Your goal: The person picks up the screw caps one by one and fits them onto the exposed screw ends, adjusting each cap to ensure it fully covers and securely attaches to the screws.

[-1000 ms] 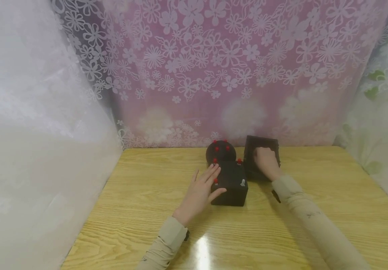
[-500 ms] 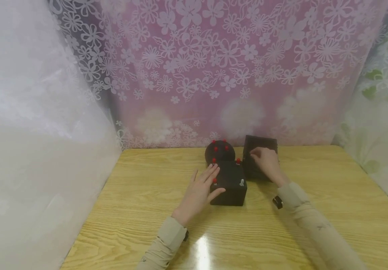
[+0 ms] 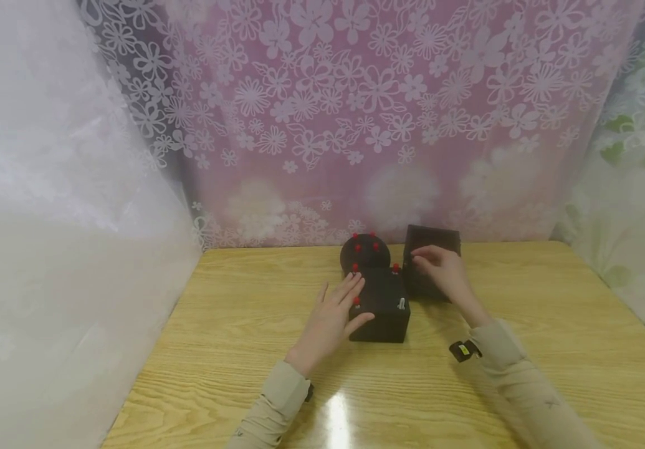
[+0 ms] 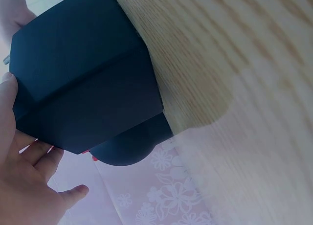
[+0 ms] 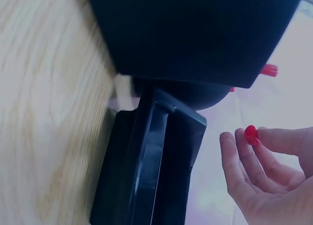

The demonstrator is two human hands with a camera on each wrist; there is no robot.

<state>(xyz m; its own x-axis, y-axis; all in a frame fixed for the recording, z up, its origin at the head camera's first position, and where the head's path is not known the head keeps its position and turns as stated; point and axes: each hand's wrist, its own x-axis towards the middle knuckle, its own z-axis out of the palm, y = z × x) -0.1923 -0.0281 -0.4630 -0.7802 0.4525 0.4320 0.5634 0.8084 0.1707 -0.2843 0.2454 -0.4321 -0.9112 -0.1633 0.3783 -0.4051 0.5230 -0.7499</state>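
A black box (image 3: 379, 321) stands on the table with several posts on top. Red caps (image 3: 396, 268) cover some posts; the metal post (image 3: 402, 304) at the near right corner is bare. My left hand (image 3: 328, 321) rests along the box's left edge, fingers straight and thumb spread toward its front. Between thumb and fingertips, my right hand (image 5: 274, 171) pinches a small red cap (image 5: 251, 135). In the head view that right hand (image 3: 444, 271) is above the open black bin (image 3: 433, 236), right of the box; the cap is hard to make out there.
Behind the box is a round black piece (image 3: 350, 257) bearing several red caps. The wooden table (image 3: 232, 349) meets a pink floral curtain (image 3: 322, 125) at the back, with pale sheets at both sides. The bin stands against the box's right rear.
My right hand has come up out of the black bin, its fingertips shifting left toward the box, now with a red cap visible in them. My left hand has stayed on the box.
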